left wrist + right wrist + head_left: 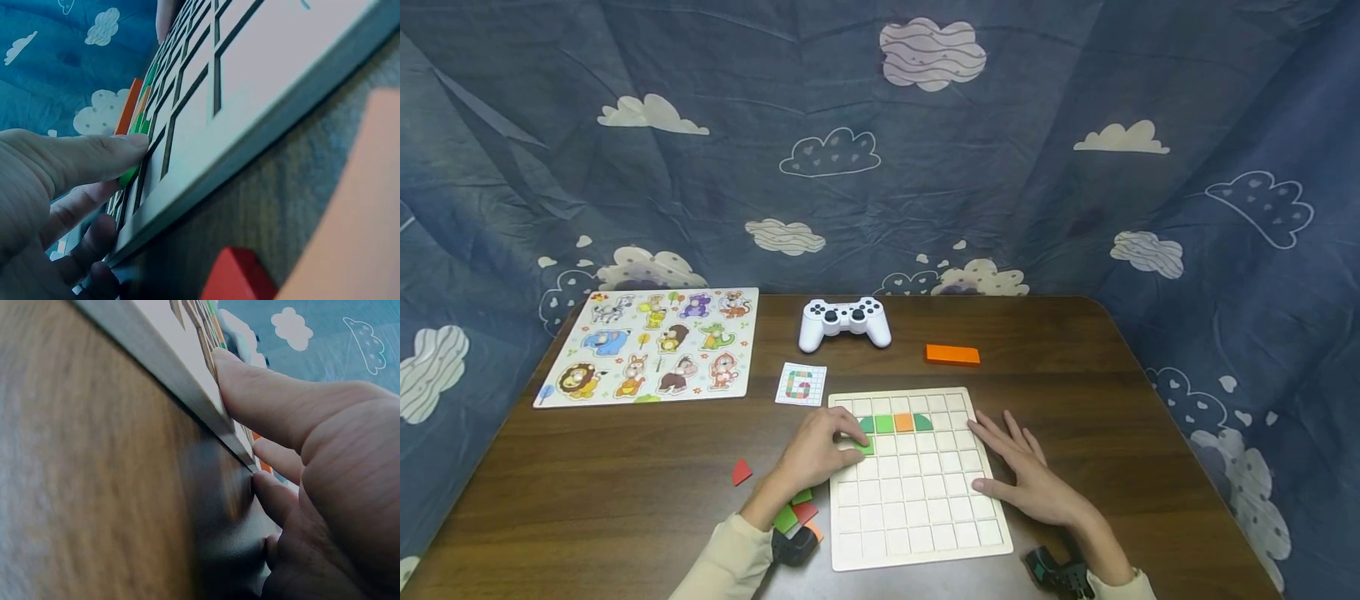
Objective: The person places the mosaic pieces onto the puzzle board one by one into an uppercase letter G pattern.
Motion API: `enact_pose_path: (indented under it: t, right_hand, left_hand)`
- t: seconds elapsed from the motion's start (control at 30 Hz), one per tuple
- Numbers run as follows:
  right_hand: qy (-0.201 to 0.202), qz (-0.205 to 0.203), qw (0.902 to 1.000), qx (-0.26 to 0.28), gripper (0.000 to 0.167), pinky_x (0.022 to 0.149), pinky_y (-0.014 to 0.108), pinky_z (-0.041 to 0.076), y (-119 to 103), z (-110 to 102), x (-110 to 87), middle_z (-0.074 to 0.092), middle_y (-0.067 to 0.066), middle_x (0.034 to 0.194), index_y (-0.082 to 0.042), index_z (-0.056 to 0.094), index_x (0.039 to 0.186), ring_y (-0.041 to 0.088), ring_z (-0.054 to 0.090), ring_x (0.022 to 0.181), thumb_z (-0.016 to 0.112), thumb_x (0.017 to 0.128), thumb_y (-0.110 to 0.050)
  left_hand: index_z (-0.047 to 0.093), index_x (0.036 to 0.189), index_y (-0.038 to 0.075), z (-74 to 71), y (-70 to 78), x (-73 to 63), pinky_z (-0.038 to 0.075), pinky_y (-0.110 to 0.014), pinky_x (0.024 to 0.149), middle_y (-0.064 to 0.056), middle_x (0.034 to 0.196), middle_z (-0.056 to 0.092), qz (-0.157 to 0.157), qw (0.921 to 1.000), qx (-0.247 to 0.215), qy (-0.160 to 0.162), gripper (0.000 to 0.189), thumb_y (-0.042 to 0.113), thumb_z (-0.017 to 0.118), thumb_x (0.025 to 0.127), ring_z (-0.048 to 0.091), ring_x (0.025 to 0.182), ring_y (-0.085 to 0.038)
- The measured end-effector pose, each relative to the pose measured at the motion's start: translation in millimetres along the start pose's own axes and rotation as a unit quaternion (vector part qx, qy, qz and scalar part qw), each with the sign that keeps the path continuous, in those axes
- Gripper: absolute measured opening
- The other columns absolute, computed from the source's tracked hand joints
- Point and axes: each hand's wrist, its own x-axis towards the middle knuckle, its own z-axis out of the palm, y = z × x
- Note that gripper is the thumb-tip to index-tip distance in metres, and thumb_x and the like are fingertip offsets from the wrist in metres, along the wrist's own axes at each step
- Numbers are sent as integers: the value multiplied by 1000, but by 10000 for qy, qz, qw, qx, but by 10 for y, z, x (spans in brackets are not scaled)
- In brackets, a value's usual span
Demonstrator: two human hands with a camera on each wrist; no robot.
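In the head view a pale wooden grid board lies on the table. A row near its far edge holds a dark green rounded piece, an orange square, a light green square and another dark green piece. At the row below, by the left side, my left hand pinches a light green square tile between thumb and finger. My right hand rests on the board's right edge, its thumb and a fingertip touching the rim with fingers spread.
Loose red and green pieces lie left of the board. Behind it are a small pattern card, a white game controller and an orange block. An animal puzzle board lies at the back left.
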Motion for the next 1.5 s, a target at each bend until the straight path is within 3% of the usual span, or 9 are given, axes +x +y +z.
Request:
enact_pose_path:
  t: [0.33, 0.53, 0.67, 0.83, 0.97, 1.2, 1.5]
  right_hand:
    - [-24, -51, 10000, 26, 77, 106, 77, -7, -17, -15, 6, 20, 22, 164, -13, 35, 156, 58, -6, 147, 72, 91, -33]
    - [5, -157, 9999, 22, 78, 106, 78, -6, -18, -12, 5, 20, 23, 164, -12, 34, 156, 59, -6, 147, 72, 91, -31]
    - [14, -105, 9999, -20, 78, 106, 78, -6, -13, -2, 7, 20, 22, 164, -14, 35, 156, 58, -5, 147, 72, 91, -33]
    - [17, -116, 9999, -27, 78, 106, 77, -6, -10, 4, 1, 21, 22, 164, -14, 35, 156, 58, -5, 147, 72, 91, -33]
    - [8, -115, 9999, -20, 78, 107, 77, -6, -14, 0, 0, 20, 22, 164, -13, 34, 156, 58, -5, 147, 72, 91, -33]
    - [5, 50, 9999, -96, 78, 107, 77, -5, -15, -1, 0, 21, 20, 164, -15, 36, 156, 57, -4, 148, 73, 90, -37]
    - [40, -51, 9999, -120, 78, 107, 77, -5, -3, -4, -4, 22, 21, 164, -14, 36, 155, 58, -4, 147, 73, 90, -35]
  left_hand:
    - [80, 83, 11, 46, 18, 2, 42, -43, 93, 0, 96, 73, -135, 9998, 107, 66, 11, 4, 84, 75, 60, 100, -22]
    - [80, 85, 12, 7, 50, -19, 42, -42, 93, 0, 98, 74, -246, 9993, 266, -26, 11, 4, 81, 78, 61, 103, -22]
    - [80, 86, 11, -62, 69, -63, 44, -34, 84, 2, 95, 74, -63, 9993, 353, 67, 11, 2, 78, 79, 61, 91, -16]
    - [79, 88, 10, -169, 68, -168, 41, -26, 72, 3, 87, 71, 62, 9987, 442, 264, 14, 0, 77, 79, 53, 76, -12]
    - [78, 91, 11, -252, 44, -292, 41, -24, 70, 2, 86, 69, -114, 9985, 444, 305, 17, 0, 80, 78, 53, 75, -13]
    - [78, 93, 12, -385, -24, -495, 45, -28, 75, 3, 90, 71, -199, 9972, 570, 445, 20, 5, 84, 76, 59, 79, -16]
    - [78, 95, 14, -464, -63, -665, 47, -31, 78, 7, 94, 71, -368, 9963, 622, 455, 24, 2, 83, 74, 59, 84, -13]
